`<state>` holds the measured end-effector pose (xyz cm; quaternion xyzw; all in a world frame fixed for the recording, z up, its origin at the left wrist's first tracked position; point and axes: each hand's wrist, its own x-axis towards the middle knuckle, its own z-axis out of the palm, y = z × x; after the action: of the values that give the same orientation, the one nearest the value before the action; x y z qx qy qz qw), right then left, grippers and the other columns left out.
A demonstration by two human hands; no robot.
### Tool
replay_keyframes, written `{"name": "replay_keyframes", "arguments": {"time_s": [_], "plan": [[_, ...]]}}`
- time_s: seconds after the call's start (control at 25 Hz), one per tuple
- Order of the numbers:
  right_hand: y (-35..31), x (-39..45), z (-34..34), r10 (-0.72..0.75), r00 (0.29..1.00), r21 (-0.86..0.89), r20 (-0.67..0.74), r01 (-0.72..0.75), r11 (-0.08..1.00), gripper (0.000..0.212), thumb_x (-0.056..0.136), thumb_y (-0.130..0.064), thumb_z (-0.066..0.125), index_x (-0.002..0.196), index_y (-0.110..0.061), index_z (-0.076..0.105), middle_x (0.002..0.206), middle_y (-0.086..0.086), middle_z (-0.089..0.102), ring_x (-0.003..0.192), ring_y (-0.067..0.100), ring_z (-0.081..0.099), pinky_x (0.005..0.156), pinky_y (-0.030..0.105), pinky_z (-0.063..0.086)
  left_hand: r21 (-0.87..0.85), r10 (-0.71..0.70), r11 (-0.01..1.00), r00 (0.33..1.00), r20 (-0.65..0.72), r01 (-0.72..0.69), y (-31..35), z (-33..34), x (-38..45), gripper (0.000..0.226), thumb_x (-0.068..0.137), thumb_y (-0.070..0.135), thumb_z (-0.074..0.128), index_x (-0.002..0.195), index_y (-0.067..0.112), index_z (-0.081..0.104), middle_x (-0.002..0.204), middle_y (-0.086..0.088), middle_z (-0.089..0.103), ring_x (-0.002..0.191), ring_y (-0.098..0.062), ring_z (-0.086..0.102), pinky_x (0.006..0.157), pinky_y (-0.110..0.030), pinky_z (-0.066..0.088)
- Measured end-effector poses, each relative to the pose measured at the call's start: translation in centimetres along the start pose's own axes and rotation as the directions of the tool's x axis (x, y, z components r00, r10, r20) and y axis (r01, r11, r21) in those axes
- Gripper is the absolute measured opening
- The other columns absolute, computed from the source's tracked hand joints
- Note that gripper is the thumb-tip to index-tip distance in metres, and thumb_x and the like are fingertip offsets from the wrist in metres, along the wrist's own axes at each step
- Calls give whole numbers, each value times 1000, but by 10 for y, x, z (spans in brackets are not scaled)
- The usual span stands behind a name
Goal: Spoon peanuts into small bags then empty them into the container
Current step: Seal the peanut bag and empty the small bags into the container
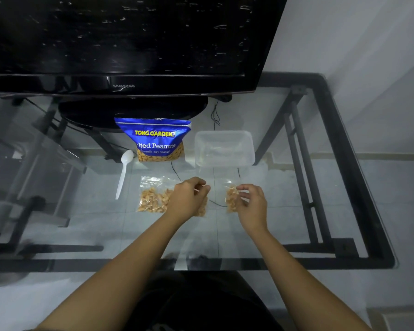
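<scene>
Three small clear bags of peanuts lie on the glass table [285, 223]. The left bag [151, 198] lies untouched. My left hand [189, 199] covers the middle bag [202, 209] and pinches its top edge. My right hand [251, 201] pinches the right bag [231, 199] at its side. A blue Tong Garden peanut pouch [154, 139] stands behind them. A clear plastic container [224, 148] sits to its right with no peanuts visible inside. A white plastic spoon [123, 173] lies left of the pouch.
A black Samsung television [123, 44] on its stand [132, 111] fills the back of the table. Black cables [215, 115] trail behind the container. The table's black metal frame [359, 187] runs along the right and front edges. A white wall is at the right.
</scene>
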<state>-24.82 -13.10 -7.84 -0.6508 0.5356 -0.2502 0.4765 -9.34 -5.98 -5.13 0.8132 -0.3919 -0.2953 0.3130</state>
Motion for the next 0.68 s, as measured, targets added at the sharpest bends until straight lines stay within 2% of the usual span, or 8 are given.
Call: {"name": "replay_keyframes", "arguments": {"time_s": [0.08, 0.16, 0.24, 0.32, 0.4, 0.48, 0.56, 0.68], "plan": [[-11, -6, 0, -69, 998, 78, 10, 68, 995, 23, 84, -1, 62, 94, -21, 57, 109, -1, 50, 92, 1, 59, 76, 22, 56, -108, -66, 991, 995, 74, 74, 8, 1, 0, 40, 90, 36, 56, 122, 13, 58, 111, -3, 65, 99, -15, 60, 85, -25, 47], [-23, -11, 0, -123, 992, 142, 27, 118, 983, 31, 84, 1, 62, 93, -27, 54, 108, -5, 49, 93, 0, 59, 73, 16, 53, -239, -78, 966, 992, 104, 101, 14, 0, 1, 39, 88, 35, 60, 121, 15, 59, 105, 1, 64, 101, -13, 60, 83, -22, 48], [-32, -14, 1, -131, 990, 193, 57, 117, 974, 35, 83, 0, 63, 97, -30, 51, 109, -12, 48, 96, 4, 58, 73, 13, 52, -388, -66, 916, 993, 97, 99, 17, -3, 3, 23, 86, 26, 65, 107, 16, 64, 89, 1, 67, 90, -13, 63, 77, -20, 49], [-38, -15, 2, -105, 992, 218, 66, 88, 972, 38, 82, -8, 66, 109, -28, 47, 115, -17, 45, 101, 3, 54, 77, 13, 50, -516, -34, 853, 994, 103, 83, 20, -9, 3, 7, 87, 13, 63, 93, 15, 65, 79, -3, 65, 79, -12, 64, 75, -23, 51], [-44, -11, 1, -40, 996, 271, 74, 19, 963, 43, 85, -20, 65, 122, -26, 43, 124, -15, 46, 109, 1, 50, 87, 15, 45, -586, 14, 807, 990, 138, 70, 24, -17, 3, 8, 89, 5, 57, 91, 10, 63, 77, -6, 62, 70, -5, 65, 71, -20, 54], [-49, -4, -1, 5, 993, 359, 119, -48, 932, 31, 89, -25, 60, 118, -25, 52, 121, -8, 56, 109, 5, 55, 92, 21, 47, -614, 39, 784, 982, 185, 85, 29, -26, 4, 8, 91, 5, 54, 93, 8, 61, 79, -7, 60, 68, -3, 66, 69, -17, 55], [-54, 2, -2, -13, 992, 367, 128, -35, 929, 11, 88, -23, 61, 98, -26, 64, 103, -1, 68, 98, 12, 64, 87, 28, 52, -613, 47, 784, 977, 210, 95, 30, -33, 5, 7, 91, 7, 55, 95, 8, 60, 84, -8, 59, 70, -5, 67, 68, -18, 56], [-60, 4, 0, -29, 994, 365, 102, -11, 931, 8, 86, -21, 64, 83, -28, 67, 86, 3, 72, 84, 18, 69, 80, 35, 55, -466, 86, 885, 986, 143, -10, 29, -38, 7, 11, 88, 19, 61, 99, 17, 63, 97, 0, 61, 81, -10, 64, 73, -23, 57]]}}
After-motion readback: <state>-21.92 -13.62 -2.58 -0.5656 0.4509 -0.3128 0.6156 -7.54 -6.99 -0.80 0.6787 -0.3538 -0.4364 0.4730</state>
